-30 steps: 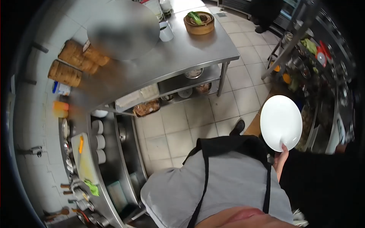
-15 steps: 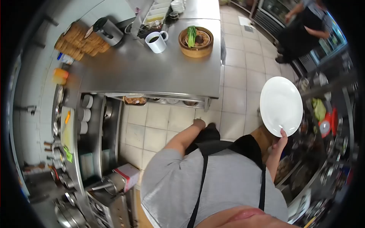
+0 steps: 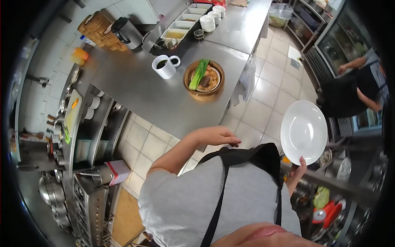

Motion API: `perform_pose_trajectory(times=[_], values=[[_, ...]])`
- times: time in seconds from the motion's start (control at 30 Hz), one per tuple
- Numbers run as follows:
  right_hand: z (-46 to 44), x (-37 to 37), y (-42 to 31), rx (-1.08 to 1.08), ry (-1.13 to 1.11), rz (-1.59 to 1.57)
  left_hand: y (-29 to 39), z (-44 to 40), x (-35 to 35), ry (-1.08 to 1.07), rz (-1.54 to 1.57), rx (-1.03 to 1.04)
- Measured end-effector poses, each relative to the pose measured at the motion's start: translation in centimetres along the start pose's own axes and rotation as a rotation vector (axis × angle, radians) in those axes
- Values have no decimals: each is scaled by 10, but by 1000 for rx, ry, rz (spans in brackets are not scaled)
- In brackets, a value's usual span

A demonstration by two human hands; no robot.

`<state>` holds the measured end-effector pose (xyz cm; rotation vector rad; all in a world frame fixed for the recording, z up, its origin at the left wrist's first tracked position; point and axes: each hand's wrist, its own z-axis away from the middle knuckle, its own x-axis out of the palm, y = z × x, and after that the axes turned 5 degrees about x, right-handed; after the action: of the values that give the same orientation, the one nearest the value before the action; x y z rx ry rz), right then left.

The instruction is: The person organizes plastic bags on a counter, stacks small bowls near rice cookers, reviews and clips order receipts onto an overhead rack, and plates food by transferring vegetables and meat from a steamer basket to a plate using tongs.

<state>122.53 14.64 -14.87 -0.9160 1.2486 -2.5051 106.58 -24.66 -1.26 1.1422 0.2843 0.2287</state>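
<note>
On the right, my right hand (image 3: 297,169) grips the lower rim of a white oval plate (image 3: 304,132), thumb on its upper face. The plate has nothing on it. My left hand (image 3: 219,136) holds nothing; its fingers are loosely extended in front of my body, near the corner of the steel table (image 3: 144,96). Beyond that hand stands a round bamboo steamer (image 3: 204,96) with a green leafy vegetable (image 3: 199,74) and browned food inside. Left of the steamer is a white mug (image 3: 164,68) holding dark liquid.
A metal kettle (image 3: 127,33), stacked bamboo steamers (image 3: 98,31), ingredient trays (image 3: 178,34) and small white bowls (image 3: 207,23) stand along the table's back. Another person (image 3: 349,88) stands at the right by a glass-door fridge. The stove (image 3: 88,206) is lower left.
The view has shifted towards the table, and the steamer appears nearer. My left hand has come up into fuller view at the table corner. The plate stays in my right hand.
</note>
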Motion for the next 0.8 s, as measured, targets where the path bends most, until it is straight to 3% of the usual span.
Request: perform_pose_trajectory(times=[0.07,0.13,0.2,0.27,0.33,0.4,0.6,0.73,0.8], values=[[-40,21,-13,23,-99,19,28,-29,-13,103,23,122],[-94,33,-19,88,-143,73,48,-45,-17,165,-10,115],[-140,70,-26,44,-265,77,79,-55,-39,217,-228,175],[-185,103,-31,157,-396,119,90,-64,-57,320,-106,236],[-231,136,-31,273,-532,143,108,-71,-70,627,-69,320],[-254,181,-33,338,-628,184,130,-65,-88,873,-120,200],[-306,309,-28,448,-863,386,167,-26,-116,1595,-271,118],[-330,378,-10,459,-983,563,173,-22,-133,1813,-343,13],[-343,414,-3,472,-993,603,165,-21,-159,1812,-359,69]])
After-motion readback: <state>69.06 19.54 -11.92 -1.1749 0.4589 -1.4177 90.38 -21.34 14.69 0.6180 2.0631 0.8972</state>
